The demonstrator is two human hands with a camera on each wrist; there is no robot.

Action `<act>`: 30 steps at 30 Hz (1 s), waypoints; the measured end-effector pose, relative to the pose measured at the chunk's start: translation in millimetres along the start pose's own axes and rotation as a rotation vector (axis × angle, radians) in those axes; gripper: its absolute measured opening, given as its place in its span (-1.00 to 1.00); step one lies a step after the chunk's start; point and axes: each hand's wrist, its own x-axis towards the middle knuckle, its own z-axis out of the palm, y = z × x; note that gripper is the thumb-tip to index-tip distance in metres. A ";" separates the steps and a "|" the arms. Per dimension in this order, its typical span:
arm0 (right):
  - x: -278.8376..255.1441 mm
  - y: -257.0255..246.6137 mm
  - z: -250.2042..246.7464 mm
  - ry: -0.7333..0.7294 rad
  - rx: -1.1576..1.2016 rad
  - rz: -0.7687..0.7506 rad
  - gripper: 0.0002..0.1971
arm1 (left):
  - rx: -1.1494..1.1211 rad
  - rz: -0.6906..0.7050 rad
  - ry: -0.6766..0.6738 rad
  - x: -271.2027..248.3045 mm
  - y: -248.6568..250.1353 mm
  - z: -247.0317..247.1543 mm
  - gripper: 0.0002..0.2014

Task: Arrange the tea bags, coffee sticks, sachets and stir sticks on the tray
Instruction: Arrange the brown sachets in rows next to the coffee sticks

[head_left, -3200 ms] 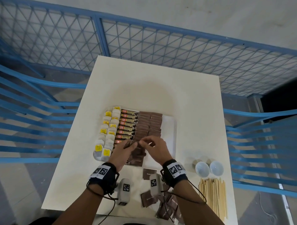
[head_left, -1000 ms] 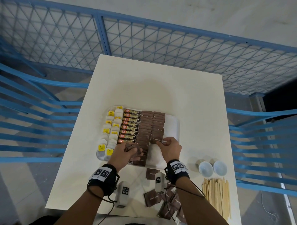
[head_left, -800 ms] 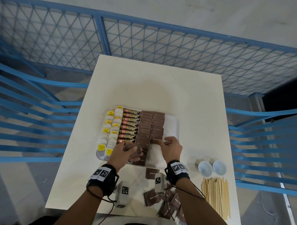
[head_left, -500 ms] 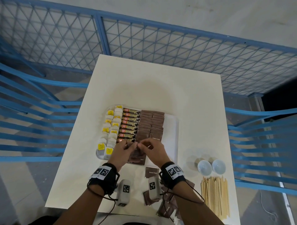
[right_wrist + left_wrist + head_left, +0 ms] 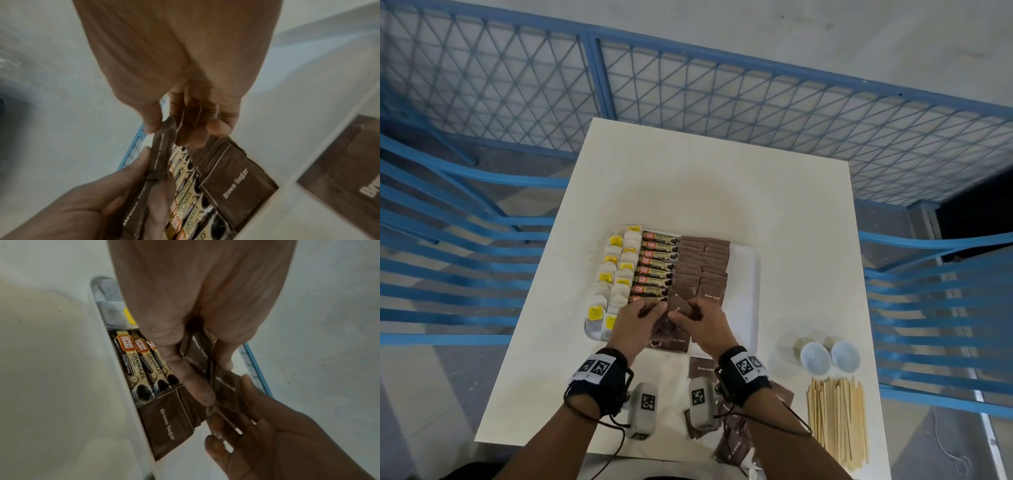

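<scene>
Head view: the right hand (image 5: 700, 323) had come back from the tray (image 5: 748, 274) to meet the left hand (image 5: 635, 322), which held spare brown sugar sachets (image 5: 677, 310).

Left wrist: left fingers (image 5: 197, 386) curled round them.

Right wrist: right fingers (image 5: 152, 120) pinched one, probably for placing next.

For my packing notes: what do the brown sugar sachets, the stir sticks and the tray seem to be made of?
Brown "Brown Sugar" sachets: probably matte paper; flat, creased, no glare.
Pale thin stir sticks: likely bare wood; light tan, dull.
White rounded tray: perhaps plastic; smooth, with a moulded raised rim. I cannot be sure.
</scene>
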 end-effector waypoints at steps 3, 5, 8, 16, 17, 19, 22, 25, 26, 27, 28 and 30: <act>0.2 1.3 -2.4 0.036 0.036 0.010 -0.72 | 0.067 0.012 0.005 2.0 -2.8 -1.6 -0.89; 1.7 0.6 -6.4 0.059 0.086 0.008 -0.78 | 0.115 0.017 0.005 3.2 -4.6 -3.2 -0.82; 2.2 -3.5 -14.6 -0.014 0.076 -0.025 -0.91 | 0.111 0.008 -0.012 3.5 -3.2 -3.2 -0.89; 4.4 -2.7 -14.9 0.085 0.160 -0.019 -0.95 | 0.207 0.104 -0.036 2.6 -0.5 0.8 -0.95; 4.7 -1.4 -13.3 0.097 0.161 -0.026 -0.93 | 0.223 0.101 -0.039 4.2 -2.1 1.0 -0.97; 5.8 -0.7 -12.4 0.098 0.131 -0.041 -0.91 | 0.224 0.101 -0.057 3.4 -0.4 3.1 -0.98; 5.7 -3.0 -13.1 0.051 0.091 -0.071 -0.91 | 0.267 0.156 -0.031 2.8 3.6 5.8 -0.93; 4.4 -4.4 -11.7 0.022 0.112 -0.042 -0.95 | 0.330 0.243 0.049 4.7 3.8 4.7 -0.86; 3.3 -4.9 -11.6 0.019 0.116 -0.026 -0.94 | 0.334 0.254 0.053 4.2 4.7 4.9 -0.84; 2.5 -4.7 -11.7 0.019 0.117 -0.018 -0.93 | 0.337 0.255 0.047 4.3 4.7 4.9 -0.83; 1.9 -4.8 -12.3 0.024 0.119 -0.017 -0.94 | 0.344 0.252 0.041 4.4 4.9 4.6 -0.82; 1.7 -4.5 -14.2 0.049 0.153 -0.017 -0.93 | 0.358 0.239 0.039 6.3 3.3 3.0 -0.79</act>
